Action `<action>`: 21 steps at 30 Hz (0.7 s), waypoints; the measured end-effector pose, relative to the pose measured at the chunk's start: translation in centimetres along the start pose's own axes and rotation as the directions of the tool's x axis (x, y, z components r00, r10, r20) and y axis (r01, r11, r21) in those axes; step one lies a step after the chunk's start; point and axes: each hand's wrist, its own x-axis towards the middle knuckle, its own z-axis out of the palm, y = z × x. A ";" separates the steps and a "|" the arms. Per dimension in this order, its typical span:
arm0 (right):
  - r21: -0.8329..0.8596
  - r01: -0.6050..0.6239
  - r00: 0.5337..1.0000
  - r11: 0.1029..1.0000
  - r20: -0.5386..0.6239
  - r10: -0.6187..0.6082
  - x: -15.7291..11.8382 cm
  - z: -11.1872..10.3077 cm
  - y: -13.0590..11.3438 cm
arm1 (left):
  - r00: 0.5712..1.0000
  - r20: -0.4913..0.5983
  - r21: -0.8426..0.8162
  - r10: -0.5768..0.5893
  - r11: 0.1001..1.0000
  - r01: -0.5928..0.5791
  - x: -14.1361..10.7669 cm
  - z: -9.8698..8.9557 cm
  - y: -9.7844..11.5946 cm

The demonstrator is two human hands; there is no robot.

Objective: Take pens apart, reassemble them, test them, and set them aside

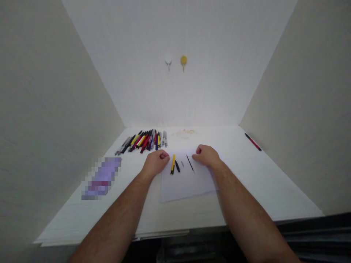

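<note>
Both forearms come in from the near edge of the tabletop [192, 215], left arm [120, 212] and right arm [244, 204] angled inward and forward. Sheet of white paper [186, 191] lies between them, right forearm over its right side. Pixelated purple item [104, 177] on the left, hard to make out.

On the paper, left to right: yellow barrel [173, 162] with black near end, black pen part [177, 166] just beside it, small spring [182, 164], thin dark refill [190, 164] lying slanted, near end to the right.

Left hand [155, 162] at paper's left edge, fingers curled in, thumb close to index, narrow; nearest the yellow barrel. Right hand [207, 156] over the paper's far right part, bent inward, fingers curled, thumb pointing left, narrow; nearest the refill. Can't tell if either presses the paper.

Red and black pen [252, 141] alone by the right wall [296, 120]. Far left, pile of pens [144, 140], black, red, yellow, blue and clear, mostly side by side. Tan smudge [188, 132] at far middle. Back wall [214, 84] has a white hook [168, 61] and a yellow hook [183, 61].
</note>
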 end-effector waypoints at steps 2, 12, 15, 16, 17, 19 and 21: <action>0.004 0.002 1.000 1.000 0.002 -0.002 0.1 0.1 0.0 | 1.000 0.001 0.014 -0.004 1.000 0.004 0.1 0.1 -0.2; -0.015 0.000 1.000 1.000 0.021 0.000 -0.1 0.0 -0.2 | 1.000 0.009 0.016 -0.010 1.000 0.010 0.3 0.0 -0.4; -0.017 -0.001 1.000 1.000 0.026 0.001 -0.2 -0.1 -0.2 | 1.000 0.003 0.016 -0.007 1.000 0.007 0.3 0.1 -0.4; -0.017 -0.002 1.000 1.000 0.028 0.002 -0.2 -0.1 -0.2 | 1.000 0.002 0.016 -0.008 1.000 0.008 0.3 0.1 -0.4; -0.016 -0.003 0.999 1.000 0.032 0.003 -0.2 -0.1 -0.2 | 1.000 0.003 0.015 -0.013 1.000 0.013 0.2 0.1 -0.4; -0.017 -0.006 0.999 1.000 0.041 0.007 -0.2 -0.2 -0.3 | 1.000 0.005 0.017 -0.023 1.000 0.023 0.2 0.1 -0.2; -0.026 -0.006 0.999 1.000 0.050 0.007 -0.2 -0.2 -0.3 | 1.000 0.001 0.024 -0.027 0.999 0.027 0.1 0.1 -0.1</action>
